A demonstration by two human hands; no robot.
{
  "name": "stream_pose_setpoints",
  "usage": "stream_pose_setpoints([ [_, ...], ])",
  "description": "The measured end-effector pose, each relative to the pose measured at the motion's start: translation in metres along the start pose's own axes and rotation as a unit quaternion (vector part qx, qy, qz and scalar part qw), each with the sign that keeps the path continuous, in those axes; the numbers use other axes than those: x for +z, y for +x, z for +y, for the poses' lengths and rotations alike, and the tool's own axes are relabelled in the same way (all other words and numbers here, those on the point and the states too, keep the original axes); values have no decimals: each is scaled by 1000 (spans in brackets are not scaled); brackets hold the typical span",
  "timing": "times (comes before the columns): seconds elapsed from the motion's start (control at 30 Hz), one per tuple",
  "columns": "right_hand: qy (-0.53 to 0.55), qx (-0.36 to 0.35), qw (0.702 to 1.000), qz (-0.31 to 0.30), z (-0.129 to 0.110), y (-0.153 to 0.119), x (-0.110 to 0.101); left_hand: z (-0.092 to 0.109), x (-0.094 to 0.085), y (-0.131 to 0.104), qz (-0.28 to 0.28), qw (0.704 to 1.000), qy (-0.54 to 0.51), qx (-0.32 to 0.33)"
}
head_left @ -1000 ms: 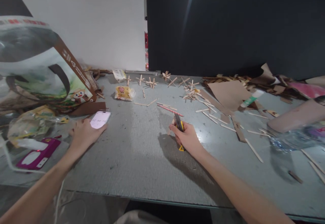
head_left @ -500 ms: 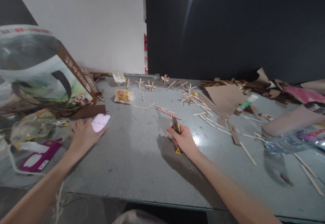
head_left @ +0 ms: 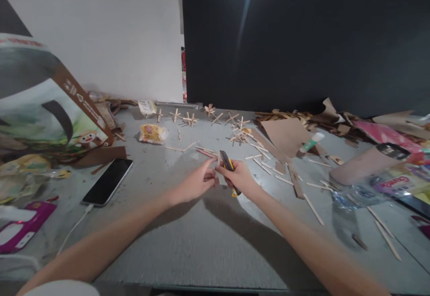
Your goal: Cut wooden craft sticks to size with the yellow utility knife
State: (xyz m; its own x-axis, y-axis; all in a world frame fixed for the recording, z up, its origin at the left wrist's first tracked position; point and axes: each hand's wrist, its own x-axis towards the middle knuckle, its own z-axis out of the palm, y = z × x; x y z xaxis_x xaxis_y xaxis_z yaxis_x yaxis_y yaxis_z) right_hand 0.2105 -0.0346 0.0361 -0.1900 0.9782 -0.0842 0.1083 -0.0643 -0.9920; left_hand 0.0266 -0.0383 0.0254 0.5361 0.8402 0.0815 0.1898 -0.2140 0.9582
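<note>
A black-and-yellow utility knife (head_left: 227, 161) is gripped in my right hand (head_left: 242, 178), blade end pointing away from me. Just left of it, my left hand (head_left: 196, 183) has its fingers curled in, with the fingertips at a small pale flat piece (head_left: 221, 178). That piece sits between both hands, partly covered by fingers; its material is hard to tell. Right behind the hands lie a reddish striped stick (head_left: 205, 152) and thin wooden sticks (head_left: 174, 149). Beyond them, several small star-shaped stick assemblies (head_left: 190, 119) are spread on the table.
A dark-screened phone (head_left: 109, 182) with a cable and a purple device (head_left: 30, 226) lie left. A large printed bag (head_left: 57, 112) stands behind them. Rightward are loose sticks (head_left: 313, 208), cardboard (head_left: 285, 135), a glue stick (head_left: 311, 143) and a tumbler (head_left: 367, 164). A yellow wrapped packet (head_left: 152, 134) lies back left.
My left hand has left the phone and moved right to meet my right hand. The phone's lit screen has gone dark. My right hand still holds the utility knife.
</note>
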Motion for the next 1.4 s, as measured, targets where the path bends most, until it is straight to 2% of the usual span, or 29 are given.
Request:
stream_pose_setpoints([
  [0.17,-28,-10,1000,-2,4,21,-9,-14,8,28,16,987,-157,-13],
  [0.27,-39,-15,998,-45,9,33,-9,-21,3,30,15,981,-196,-4],
  [0.37,-39,-37,995,-78,16,40,-8,-27,-5,29,-2,977,-212,-29],
  [0.57,-3,-2,991,-135,31,38,-7,-35,-13,26,-13,982,-183,-48],
  [0.67,3,-10,990,-141,36,36,-7,-36,-14,25,-4,982,-179,-52],
  [0.9,85,-2,988,-126,32,31,-9,-35,-20,28,97,985,-135,-48],
  [1.03,41,7,993,-109,28,30,-10,-34,-24,29,116,987,-101,-52],
  [1.17,-1,39,991,-126,26,30,-11,-34,-23,29,112,987,-94,-60],
  [1.4,-52,-19,993,-101,28,28,-7,-34,-21,28,108,989,-83,-53],
])
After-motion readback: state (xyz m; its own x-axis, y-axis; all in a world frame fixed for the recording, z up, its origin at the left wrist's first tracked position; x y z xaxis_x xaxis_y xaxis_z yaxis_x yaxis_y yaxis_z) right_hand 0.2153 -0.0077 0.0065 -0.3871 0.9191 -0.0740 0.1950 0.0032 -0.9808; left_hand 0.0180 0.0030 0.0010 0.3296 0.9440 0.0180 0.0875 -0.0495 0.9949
